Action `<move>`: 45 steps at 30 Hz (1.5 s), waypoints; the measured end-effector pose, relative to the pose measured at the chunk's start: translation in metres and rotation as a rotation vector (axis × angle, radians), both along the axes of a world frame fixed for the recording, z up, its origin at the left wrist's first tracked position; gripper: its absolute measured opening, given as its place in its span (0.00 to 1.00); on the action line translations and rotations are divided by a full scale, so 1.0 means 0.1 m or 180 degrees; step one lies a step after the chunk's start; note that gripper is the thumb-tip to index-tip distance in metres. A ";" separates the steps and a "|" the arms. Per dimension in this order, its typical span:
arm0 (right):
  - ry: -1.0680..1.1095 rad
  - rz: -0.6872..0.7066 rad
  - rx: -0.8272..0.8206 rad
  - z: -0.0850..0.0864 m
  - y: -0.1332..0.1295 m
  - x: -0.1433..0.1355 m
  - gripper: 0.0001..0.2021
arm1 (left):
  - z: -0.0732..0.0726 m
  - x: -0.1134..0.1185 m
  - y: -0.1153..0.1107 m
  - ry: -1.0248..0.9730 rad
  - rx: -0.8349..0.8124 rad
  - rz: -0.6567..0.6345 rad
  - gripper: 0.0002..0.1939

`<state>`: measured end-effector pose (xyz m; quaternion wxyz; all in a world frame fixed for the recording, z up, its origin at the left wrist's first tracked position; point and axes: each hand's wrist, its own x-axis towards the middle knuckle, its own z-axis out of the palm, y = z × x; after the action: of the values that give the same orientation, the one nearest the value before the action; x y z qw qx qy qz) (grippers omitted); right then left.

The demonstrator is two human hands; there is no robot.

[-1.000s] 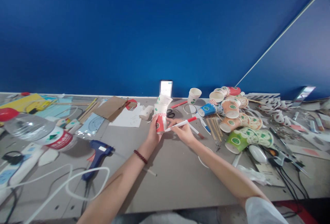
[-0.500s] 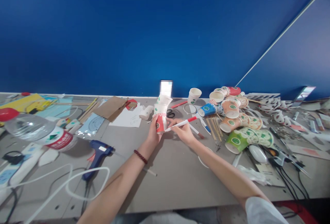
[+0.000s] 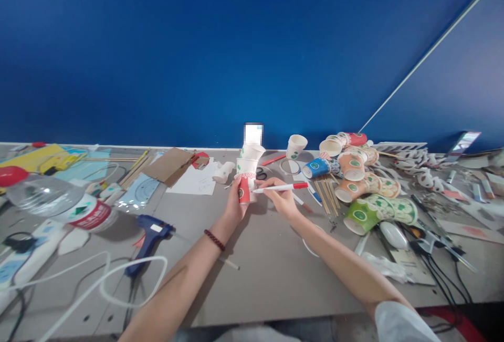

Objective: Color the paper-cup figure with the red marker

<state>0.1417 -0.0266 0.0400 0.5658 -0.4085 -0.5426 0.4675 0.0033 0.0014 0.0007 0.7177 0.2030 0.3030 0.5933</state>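
Note:
My left hand (image 3: pixel 234 203) is closed round a red-and-white paper cup (image 3: pixel 244 188), which stands at the lower end of a stack with white paper cups (image 3: pixel 248 164) above it. Between the fingers of my right hand (image 3: pixel 282 198) is a white marker with a red end (image 3: pixel 285 187). It lies nearly level, its tip pointing left at the side of the red-and-white cup. Whether the tip touches the cup I cannot tell. Behind the hands lie black-handled scissors (image 3: pixel 260 173), partly hidden. A white sheet of paper (image 3: pixel 192 180) is left of the cups.
On the left are a blue glue gun (image 3: pixel 151 237), a large plastic bottle (image 3: pixel 59 200) and a power strip (image 3: pixel 29 252) with looping cables. Several coloured paper cups (image 3: pixel 360 217) and wooden sticks (image 3: pixel 327 195) lie at right. A lone white cup (image 3: pixel 296 146) stands near the blue wall.
The marker has tilted to a flatter angle and shifted slightly right, with my right hand. The red-and-white cup has turned a little in my left hand.

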 end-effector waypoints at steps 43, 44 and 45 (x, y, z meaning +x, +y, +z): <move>-0.0287 -0.0097 0.0315 -0.12 0.09 0.07 0.05 | 0.06 0.03 -0.01 0.0062 -0.0074 -0.0167 0.21; -0.0298 -0.0093 0.0311 -0.12 0.09 0.07 0.05 | 0.06 0.03 -0.01 0.0058 -0.0064 -0.0166 0.21; -0.0302 -0.0090 0.0301 -0.12 0.08 0.07 0.04 | 0.05 0.02 -0.01 0.0055 -0.0056 -0.0172 0.21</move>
<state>0.1482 -0.0181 0.0284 0.5646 -0.4106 -0.5845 0.4135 0.0057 0.0002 0.0060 0.7325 0.2099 0.3088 0.5692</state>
